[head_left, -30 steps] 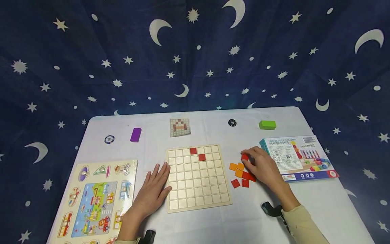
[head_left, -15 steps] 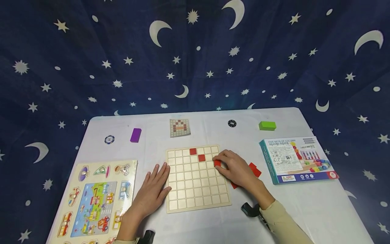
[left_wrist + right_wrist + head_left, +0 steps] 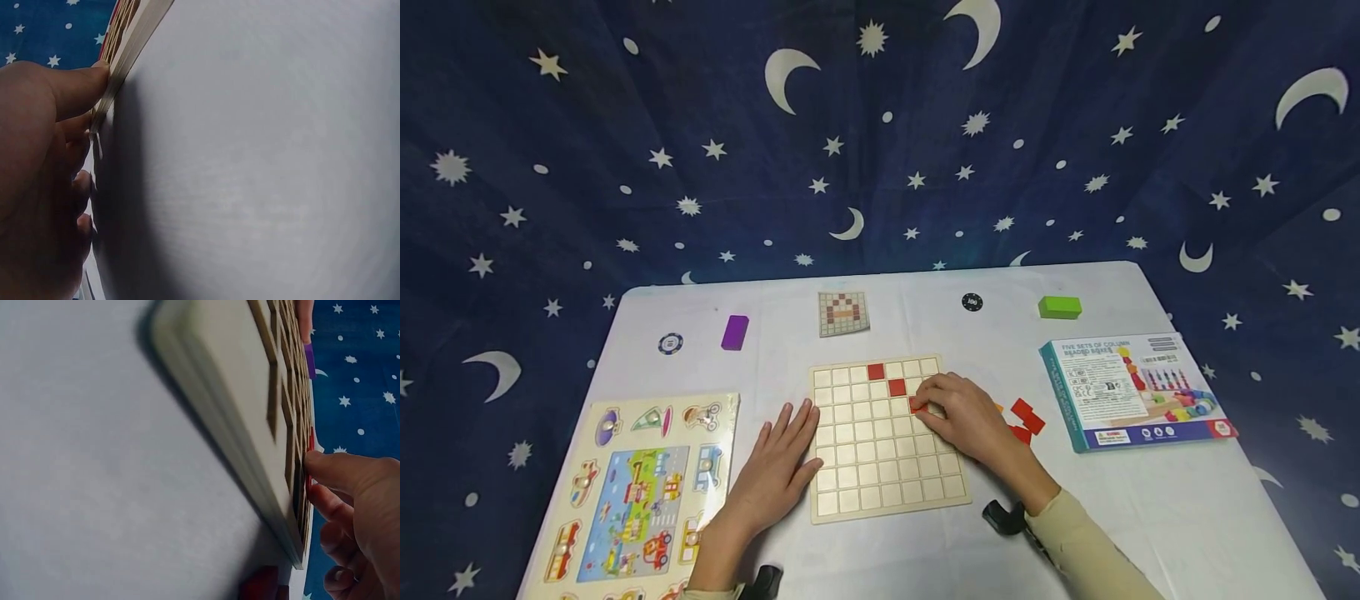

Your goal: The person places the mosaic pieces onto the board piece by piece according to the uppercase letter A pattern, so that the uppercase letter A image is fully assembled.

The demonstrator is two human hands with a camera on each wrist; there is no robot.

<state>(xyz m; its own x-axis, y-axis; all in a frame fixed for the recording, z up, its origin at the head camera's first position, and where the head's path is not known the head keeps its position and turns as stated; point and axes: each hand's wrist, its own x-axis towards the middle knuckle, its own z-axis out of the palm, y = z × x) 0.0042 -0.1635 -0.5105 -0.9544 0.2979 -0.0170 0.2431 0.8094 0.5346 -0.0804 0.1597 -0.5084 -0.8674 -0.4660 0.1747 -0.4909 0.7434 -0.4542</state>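
Note:
A wooden grid board (image 3: 868, 450) lies on the white table, with two red square tiles in its cells: one in the top row (image 3: 876, 372), the other in the second row (image 3: 897, 387). My right hand (image 3: 973, 421) pinches a third red tile (image 3: 916, 405) between thumb and index finger, over the third row. In the right wrist view this red tile (image 3: 309, 481) shows edge-on at the board's surface. My left hand (image 3: 775, 467) lies with fingers extended along the board's left side. Its thumb touches the board's edge (image 3: 140, 47) in the left wrist view.
Loose red tiles (image 3: 1028, 417) lie right of the board, partly hidden by my right hand. A pattern card (image 3: 842, 314), purple block (image 3: 735, 332), green block (image 3: 1060, 307) and two chips stand behind. A picture puzzle (image 3: 632, 508) is left, a printed box (image 3: 1138, 392) right.
My right hand has carried a red tile from the loose pile leftward onto the board, first over its right edge, then further left to the third row. My left hand has stayed still.

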